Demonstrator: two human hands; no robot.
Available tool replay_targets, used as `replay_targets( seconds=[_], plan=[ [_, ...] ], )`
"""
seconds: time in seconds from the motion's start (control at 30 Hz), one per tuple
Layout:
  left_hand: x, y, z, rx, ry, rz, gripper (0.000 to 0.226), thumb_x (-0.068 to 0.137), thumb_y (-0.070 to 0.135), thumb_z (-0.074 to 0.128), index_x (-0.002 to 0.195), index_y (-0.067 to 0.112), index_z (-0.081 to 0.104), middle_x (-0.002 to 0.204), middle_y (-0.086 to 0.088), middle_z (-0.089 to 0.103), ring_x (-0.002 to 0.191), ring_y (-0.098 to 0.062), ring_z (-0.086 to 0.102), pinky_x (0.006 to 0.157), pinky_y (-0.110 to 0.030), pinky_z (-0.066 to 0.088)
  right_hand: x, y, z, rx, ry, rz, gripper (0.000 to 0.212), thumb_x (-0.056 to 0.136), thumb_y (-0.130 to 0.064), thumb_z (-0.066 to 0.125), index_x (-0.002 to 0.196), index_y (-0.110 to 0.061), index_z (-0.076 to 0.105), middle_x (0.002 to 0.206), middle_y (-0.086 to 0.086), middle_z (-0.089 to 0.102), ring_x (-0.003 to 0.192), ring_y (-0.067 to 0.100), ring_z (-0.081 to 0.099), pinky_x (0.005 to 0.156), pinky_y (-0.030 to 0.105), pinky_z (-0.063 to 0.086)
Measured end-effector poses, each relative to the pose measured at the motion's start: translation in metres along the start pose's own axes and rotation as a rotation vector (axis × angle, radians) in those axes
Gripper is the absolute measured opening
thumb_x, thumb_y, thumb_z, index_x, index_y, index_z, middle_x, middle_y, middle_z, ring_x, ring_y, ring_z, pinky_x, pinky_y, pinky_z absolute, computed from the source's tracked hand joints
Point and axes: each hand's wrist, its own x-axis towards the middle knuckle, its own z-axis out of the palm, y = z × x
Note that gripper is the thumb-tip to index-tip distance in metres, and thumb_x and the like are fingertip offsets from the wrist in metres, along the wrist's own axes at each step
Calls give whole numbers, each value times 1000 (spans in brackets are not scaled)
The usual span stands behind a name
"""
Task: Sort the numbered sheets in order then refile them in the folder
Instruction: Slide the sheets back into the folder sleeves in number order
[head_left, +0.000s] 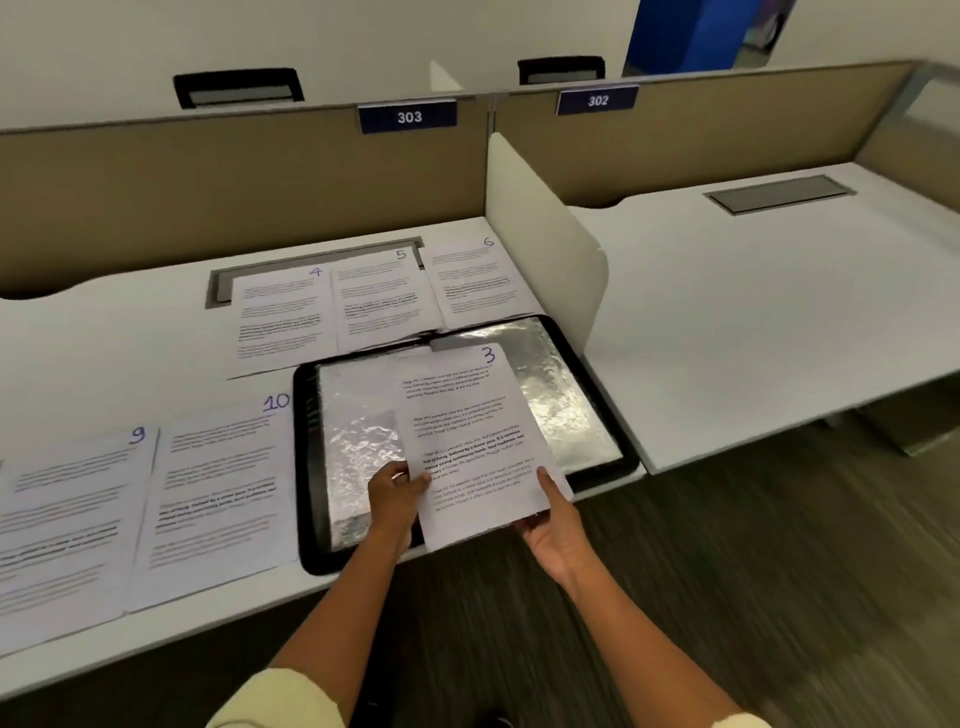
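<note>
I hold the sheet numbered 3 (470, 441) above the open black folder (597, 395), whose shiny plastic sleeves lie face up. My left hand (396, 493) pinches the sheet's left edge and my right hand (553, 525) grips its bottom right corner from below. Sheets 4 (280, 314), 5 (382, 301) and 6 (475, 283) lie in a row behind the folder. Sheets 9 (67, 519) and 10 (218, 488) lie side by side to the folder's left. Other numbered sheets are out of sight.
A white divider panel (540, 234) stands just right of the folder, with the neighbouring desk (753, 312) beyond it. A beige partition (234, 197) closes the back, marked 303 and 302. A grey cable tray (223, 283) sits under sheet 4. The desk's front edge runs below my hands.
</note>
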Motion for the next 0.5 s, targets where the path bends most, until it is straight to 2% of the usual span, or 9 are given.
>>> replay_targets(
  seconds=[0.1,0.2,0.3,0.4,0.5],
  plan=[
    [-19,-12,20,38,-22,-17,19,83,-8,68,93,6,61,99,-11,70,90,-28,69,81,-42,58,-12,4,-25,29,7,0,41,88,-18,73,126,-11,61,119,15,71,116,30,64,101,50,51],
    [-33,-23,35,51,-72,-52,20,85,-7,66,100,4,60,100,-8,70,91,-26,69,78,-44,58,-21,6,-45,4,25,-20,41,86,-10,72,126,-11,60,119,15,71,116,30,64,98,52,52],
    [-46,-34,44,88,-134,-39,27,82,-7,70,104,3,58,106,-11,70,97,-28,69,82,-46,59,-30,8,-64,-50,71,-55,38,86,-4,71,122,-12,60,118,13,71,113,29,65,96,52,54],
    [-60,-42,49,162,-256,1,36,80,-8,72,111,6,59,108,-8,71,98,-23,70,82,-41,60,-35,7,-83,-128,136,-100,33,86,-1,70,116,-13,62,113,10,72,108,26,67,91,50,56],
    [-64,-47,52,227,-358,34,40,84,-2,71,119,10,57,112,-8,70,100,-22,70,84,-44,59,-39,7,-107,-159,215,-131,28,87,0,69,110,-13,63,112,8,72,105,24,67,92,49,55]
  ],
)
